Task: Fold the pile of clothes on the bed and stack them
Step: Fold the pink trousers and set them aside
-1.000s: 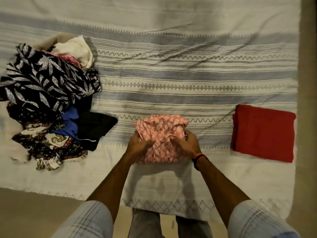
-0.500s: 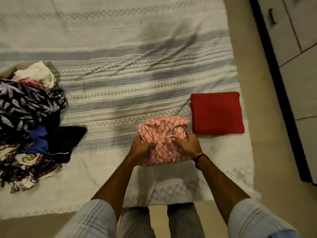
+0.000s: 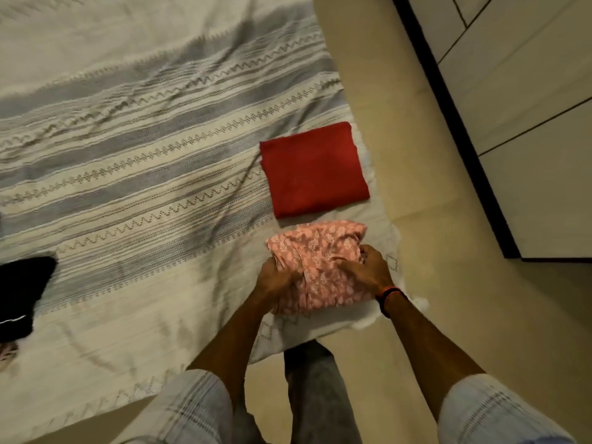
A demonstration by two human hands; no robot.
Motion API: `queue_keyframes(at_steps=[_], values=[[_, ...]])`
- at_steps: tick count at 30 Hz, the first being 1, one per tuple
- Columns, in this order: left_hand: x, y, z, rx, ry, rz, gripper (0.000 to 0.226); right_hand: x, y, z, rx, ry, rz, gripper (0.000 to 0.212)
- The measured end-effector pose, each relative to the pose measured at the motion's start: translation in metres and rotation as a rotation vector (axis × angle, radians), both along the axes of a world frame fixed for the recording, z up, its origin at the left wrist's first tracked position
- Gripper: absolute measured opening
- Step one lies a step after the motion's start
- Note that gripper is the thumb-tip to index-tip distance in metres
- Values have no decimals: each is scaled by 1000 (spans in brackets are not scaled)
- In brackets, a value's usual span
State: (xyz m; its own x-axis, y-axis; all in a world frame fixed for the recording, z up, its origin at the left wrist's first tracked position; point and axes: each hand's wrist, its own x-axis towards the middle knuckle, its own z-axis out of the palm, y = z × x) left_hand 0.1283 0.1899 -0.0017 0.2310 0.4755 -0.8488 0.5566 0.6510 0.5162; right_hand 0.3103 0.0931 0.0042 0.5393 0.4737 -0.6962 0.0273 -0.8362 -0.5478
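A single head-worn wide-angle camera looks steeply down from above the bed [image 3: 134, 161], near its right corner. It sits close over the person's forearms, and the frame is tilted, taking in the floor [image 3: 426, 219] and cabinet fronts [image 3: 528, 107] at right.

Pink floral garment [image 3: 315, 251], red cloth [image 3: 314, 169]

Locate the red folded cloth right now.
Head view, right of centre: the red folded cloth lies flat near the bed's right edge, just beyond the pink garment.
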Motion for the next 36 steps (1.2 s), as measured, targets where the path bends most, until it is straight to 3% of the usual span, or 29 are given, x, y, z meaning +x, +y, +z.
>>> queue_keyframes(at_steps=[5,11,14,18,22,30,36], values=[[35,-20,-19,-3,44,-57,65,33,-25,-8,34,-21,-21,56],[41,-25,-41,43,250,-62,71,44,-36,-21,-44,-178,22,65],[43,-23,-30,55,250,-74,77,43,-38,-23,-81,-266,113,63],[42,-19,-10,58,255,-83,63,36,-34,-11,-56,-305,152,56],[30,-13,0,65,236,-88,73,23,-28,4,7,-313,158,47],[-30,-8,41,113,148,-54,68,-41,-5,40,94,-218,179,32],[-136,-3,77,205,78,70,66,-138,20,72,172,-202,283,27]])
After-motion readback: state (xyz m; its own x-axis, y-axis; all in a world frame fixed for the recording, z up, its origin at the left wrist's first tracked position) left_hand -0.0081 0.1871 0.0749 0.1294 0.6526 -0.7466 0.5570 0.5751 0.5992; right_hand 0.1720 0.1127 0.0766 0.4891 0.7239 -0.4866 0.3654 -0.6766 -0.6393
